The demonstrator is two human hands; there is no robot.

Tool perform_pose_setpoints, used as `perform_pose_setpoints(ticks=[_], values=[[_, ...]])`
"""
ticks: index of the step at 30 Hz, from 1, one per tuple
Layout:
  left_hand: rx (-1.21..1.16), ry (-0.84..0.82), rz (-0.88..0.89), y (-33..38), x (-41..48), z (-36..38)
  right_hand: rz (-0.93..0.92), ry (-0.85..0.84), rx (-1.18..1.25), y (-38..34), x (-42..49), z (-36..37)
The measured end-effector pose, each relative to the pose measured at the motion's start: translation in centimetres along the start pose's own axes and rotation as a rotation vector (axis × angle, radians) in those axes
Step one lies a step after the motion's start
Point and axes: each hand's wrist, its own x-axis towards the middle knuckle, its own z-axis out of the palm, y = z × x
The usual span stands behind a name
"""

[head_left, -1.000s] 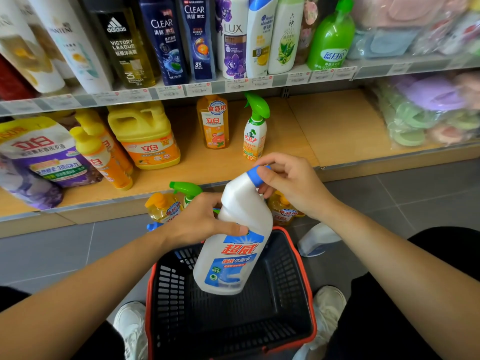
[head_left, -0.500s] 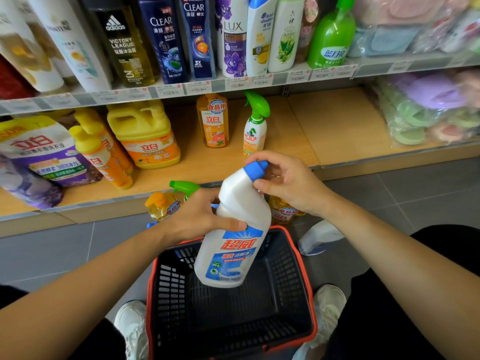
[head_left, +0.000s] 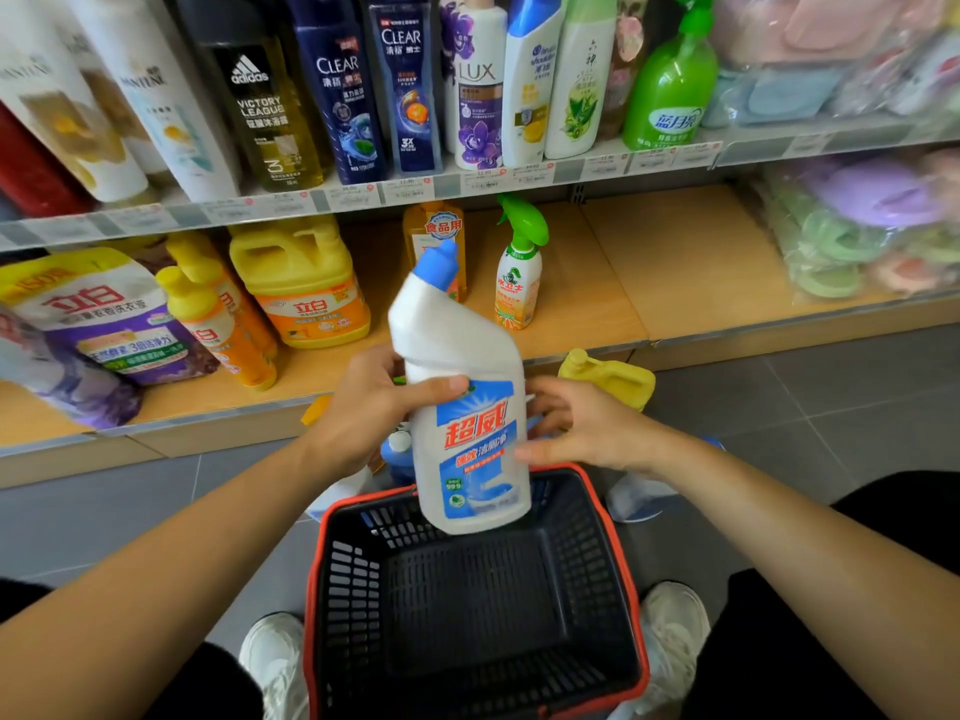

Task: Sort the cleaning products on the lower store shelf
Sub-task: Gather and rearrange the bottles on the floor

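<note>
White plastic bent-neck cleaner bottle with a blue cap [head_left: 467,356] was held upright just above the far edge of the black mesh basket with a red rim [head_left: 587,563]. The left hand [head_left: 363,407] gripped its shoulder, thumb across the label top. The right hand [head_left: 582,423] lay beside the label, fingers loosely spread. Beyond the basket ran the wooden lower shelf [head_left: 597,304].

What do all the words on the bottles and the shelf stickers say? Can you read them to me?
"超威": white bottle in the left hand.
"adidas" and "VICTORY LEAGUE": dark bottle.
"CLEAR": navy bottle, and its navy neighbour.
"LUX": purple-flowered bottle.
"立白": yellow jug and purple pouch.
"食品用": orange bottle.
"蓝月亮": green pump bottle.
Too blurred to read: price tags and the small print.
</note>
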Motion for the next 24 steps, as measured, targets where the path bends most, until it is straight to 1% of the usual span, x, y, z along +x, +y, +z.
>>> perform_pose_setpoints(ticks=[1,3,6,9,12,14,16,18,19,21,22,23,24], values=[[-0.037,0.01,0.01,0.2,0.1,-0.1,0.034,-0.043,-0.023,0.3,-0.1,0.3],[-0.093,0.038,0.02,0.5,0.2,-0.3,0.068,-0.051,-0.014,0.8,-0.1,0.8],[-0.174,0.111,-0.002,0.7,0.5,-0.3,0.058,0.022,0.181,1.0,0.1,1.6],[-0.278,0.157,-0.048,0.6,0.7,-0.3,-0.01,0.068,0.315,0.9,0.3,2.0],[-0.356,0.171,-0.057,0.5,1.0,-0.5,-0.093,0.122,0.34,0.4,0.3,1.9],[-0.366,0.151,-0.068,0.7,1.2,-0.6,-0.139,0.201,0.312,-0.1,0.2,1.8],[-0.286,0.184,-0.112,1.1,1.3,-0.8,-0.19,0.327,0.263,-0.5,0.2,1.6],[-0.127,0.31,-0.161,1.1,1.3,-1.1,-0.238,0.442,0.219,-1.0,0.2,0.8],[-0.022,0.39,-0.159,0.9,1.2,-1.3,-0.259,0.487,0.199,-1.3,0.2,0.3],[0.214,0.512,-0.053,0.4,1.0,-1.3,-0.288,0.563,0.137,-2.1,0.2,-0.7],[0.33,0.514,0.043,0.3,1.0,-1.3,-0.301,0.59,0.094,-2.6,0.2,-1.0],[0.459,0.467,0.154,0.5,1.0,-1.1,-0.317,0.606,0.047,-3.0,0.2,-1.2],[0.597,0.376,0.267,0.9,1.1,-0.9,-0.332,0.613,-0.006,-3.4,0.3,-1.1]])
